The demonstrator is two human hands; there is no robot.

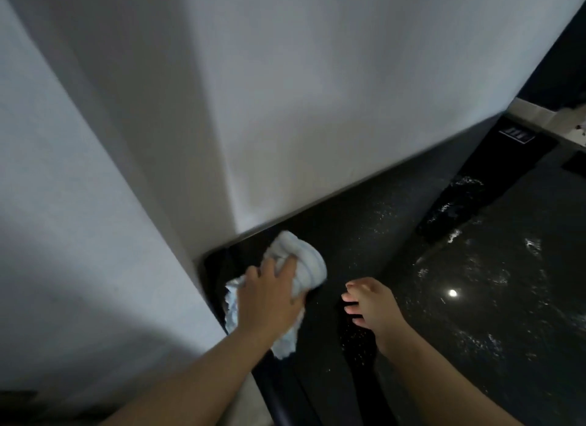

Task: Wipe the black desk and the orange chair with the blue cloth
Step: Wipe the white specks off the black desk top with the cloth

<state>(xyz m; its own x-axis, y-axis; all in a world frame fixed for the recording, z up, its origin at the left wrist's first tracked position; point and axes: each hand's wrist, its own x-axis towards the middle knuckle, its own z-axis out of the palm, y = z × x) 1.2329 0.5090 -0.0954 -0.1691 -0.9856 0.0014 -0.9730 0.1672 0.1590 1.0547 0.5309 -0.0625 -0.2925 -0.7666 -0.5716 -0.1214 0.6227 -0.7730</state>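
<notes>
At the bottom of the view, 2 bare forearms reach forward over the black desk (364, 232). The left hand (269, 298) lies palm down on the blue cloth (306, 262) and grips it, with the fingers curled into the bunched fabric. The cloth looks very pale, almost white, with faint blue stripes. It is crumpled into a lump that sticks out beyond the fingers, and a ragged edge of it shows below the wrist. It rests on the desk top in the back left corner, close to where the desk meets the 2 walls.

The right hand (371, 305) is to the right of the cloth and apart from it. It is open and holds nothing, and its fingers are straight and a little spread, pointing to the left. It is low over the desk top, but it is not possible to tell whether the fingertips touch the surface.

Farther to the right, wet streaks (475, 267) and small drops shine on the dark surface, and 1 small round light reflection (452, 293) is among them. A dark strip (459, 203) runs diagonally toward the back, and a small pale label (517, 136) is at its far end.

Behind the desk stands the white wall (285, 92). The side wall (63, 203) stands along the desk's left edge.
</notes>
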